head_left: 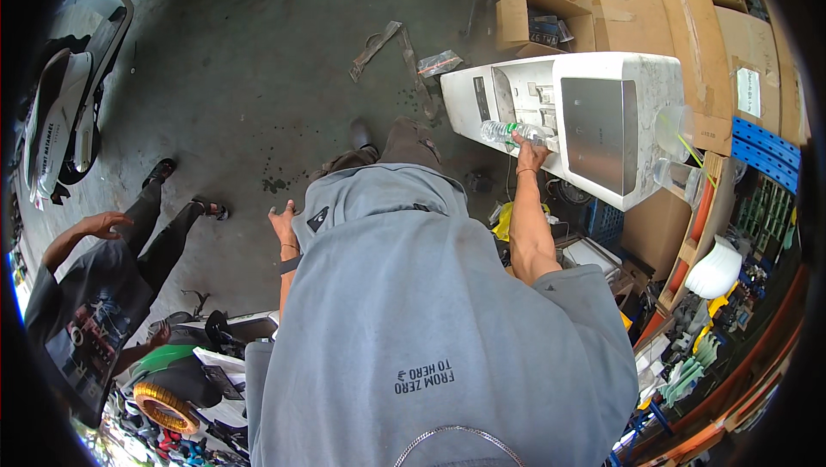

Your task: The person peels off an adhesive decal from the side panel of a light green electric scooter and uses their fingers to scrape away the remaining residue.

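My right hand [532, 154] is closed around a clear plastic water bottle [496, 130] with green on it, lying sideways at the recess of a white water dispenser [658, 84] with a silver front panel [598, 131]. The dispenser stands to my front right, beside stacked boxes. My left hand [283, 221] hangs low by my left side, away from the dispenser, its fingers apart and holding nothing that I can see.
Another person [86, 321] in dark clothes stands at my left. A white scooter [64, 114] is beyond them. Cardboard boxes [662, 11], a blue pallet [761, 157] and clutter crowd the right. A plastic packet [439, 63] and scraps [375, 43] lie on the dark floor ahead.
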The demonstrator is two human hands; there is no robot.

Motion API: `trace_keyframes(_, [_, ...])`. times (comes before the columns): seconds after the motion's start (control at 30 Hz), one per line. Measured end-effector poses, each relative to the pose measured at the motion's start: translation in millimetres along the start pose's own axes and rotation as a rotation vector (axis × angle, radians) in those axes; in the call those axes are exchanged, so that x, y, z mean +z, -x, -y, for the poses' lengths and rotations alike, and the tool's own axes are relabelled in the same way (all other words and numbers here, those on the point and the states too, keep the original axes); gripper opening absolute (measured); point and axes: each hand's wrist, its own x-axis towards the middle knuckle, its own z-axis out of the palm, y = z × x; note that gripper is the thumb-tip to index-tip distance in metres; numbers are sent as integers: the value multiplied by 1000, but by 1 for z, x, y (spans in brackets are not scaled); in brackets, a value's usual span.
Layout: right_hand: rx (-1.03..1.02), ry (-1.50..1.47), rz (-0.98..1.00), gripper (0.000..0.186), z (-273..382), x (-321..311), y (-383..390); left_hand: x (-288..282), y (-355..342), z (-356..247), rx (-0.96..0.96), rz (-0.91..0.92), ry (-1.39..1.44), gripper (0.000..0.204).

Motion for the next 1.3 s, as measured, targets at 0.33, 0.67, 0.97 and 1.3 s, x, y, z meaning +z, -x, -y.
trace_keyframes(0.33, [88,-24,94,106,11,-4,3,2,-1,1,-44,8,113,78])
trace_keyframes(0.67, [-50,134,-21,71,13,-2,7,2,12,-23,-16,-7,55,75])
trace_keyframes(0.97, [-160,7,-121,59,2,3,5,9,-8,5,101,-92,-119,78])
trace_keyframes(1.3, [11,-96,94,46,-3,-3,-2,7,6,-32,3,-15,52,73])
